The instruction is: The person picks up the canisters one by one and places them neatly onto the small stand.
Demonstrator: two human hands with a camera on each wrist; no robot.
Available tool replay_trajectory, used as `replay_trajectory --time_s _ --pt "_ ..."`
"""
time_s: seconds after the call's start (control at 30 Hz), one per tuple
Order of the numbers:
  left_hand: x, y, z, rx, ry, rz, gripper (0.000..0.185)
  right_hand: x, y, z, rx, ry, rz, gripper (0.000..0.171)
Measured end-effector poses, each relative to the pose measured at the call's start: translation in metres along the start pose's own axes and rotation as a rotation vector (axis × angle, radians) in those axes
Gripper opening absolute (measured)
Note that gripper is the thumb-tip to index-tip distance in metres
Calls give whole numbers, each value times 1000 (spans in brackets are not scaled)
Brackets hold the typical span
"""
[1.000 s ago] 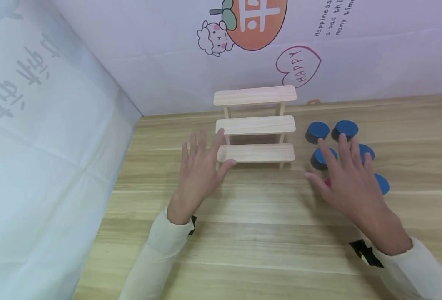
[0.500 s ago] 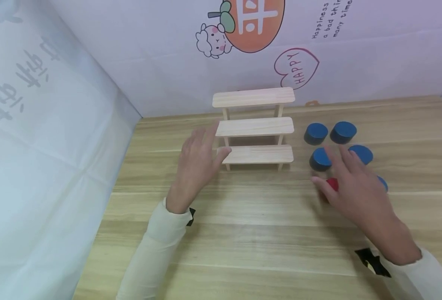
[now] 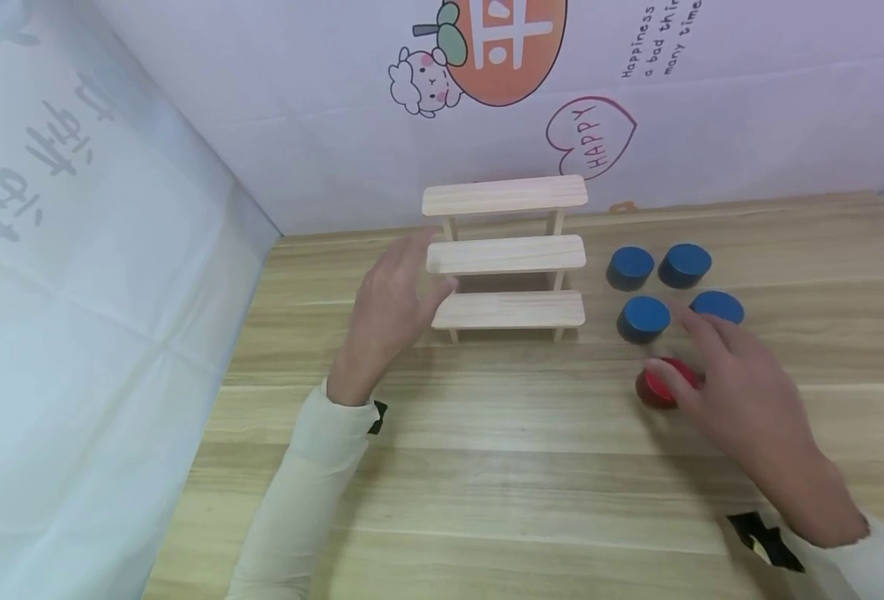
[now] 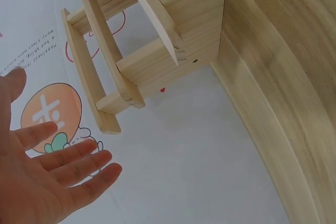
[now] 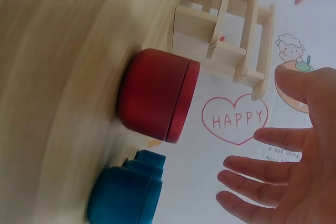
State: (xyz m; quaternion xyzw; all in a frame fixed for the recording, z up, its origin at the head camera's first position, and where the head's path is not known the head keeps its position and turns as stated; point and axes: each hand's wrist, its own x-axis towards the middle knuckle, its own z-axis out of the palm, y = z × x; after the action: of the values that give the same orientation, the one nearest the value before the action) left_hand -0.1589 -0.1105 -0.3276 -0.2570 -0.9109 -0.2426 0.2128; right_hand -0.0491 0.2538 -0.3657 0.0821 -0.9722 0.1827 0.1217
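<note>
Seen from the head camera, the left hand [image 3: 387, 310] hovers with fingers spread beside a three-tier wooden rack [image 3: 506, 254] while the right hand [image 3: 741, 392], fingers loose and holding nothing, hangs just above a red round tin [image 3: 655, 388] near four blue tins [image 3: 643, 318] on the wooden table [image 3: 531, 467]; the left wrist view shows straight fingers [image 4: 58, 169] clear of the rack [image 4: 142, 51]; the right wrist view shows splayed fingers [image 5: 262, 177] apart from the red tin [image 5: 157, 95].

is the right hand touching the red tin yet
Apart. The right wrist view shows the right hand open, with a plain gap of wall between its fingers and the red tin. The head view hides this gap.
</note>
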Motion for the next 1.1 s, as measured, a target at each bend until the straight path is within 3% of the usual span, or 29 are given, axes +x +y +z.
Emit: replay_trajectory --time_s 0.27,0.53,0.77,0.97,1.1 --pt "8 -6 -4 -69 -70 -145 63 -6 13 -6 67 -74 97 71" --pt "20 -11 -9 -84 -136 -245 65 -13 25 -6 90 -49 65 71" --pt "28 -18 -6 -137 -126 -255 63 -18 36 -7 98 -13 27 73" --pt "35 -23 -1 -160 -90 -218 62 -20 46 -8 117 -50 52 75" --pt "40 -28 1 -179 -103 -236 62 -21 54 -10 147 -64 28 78"
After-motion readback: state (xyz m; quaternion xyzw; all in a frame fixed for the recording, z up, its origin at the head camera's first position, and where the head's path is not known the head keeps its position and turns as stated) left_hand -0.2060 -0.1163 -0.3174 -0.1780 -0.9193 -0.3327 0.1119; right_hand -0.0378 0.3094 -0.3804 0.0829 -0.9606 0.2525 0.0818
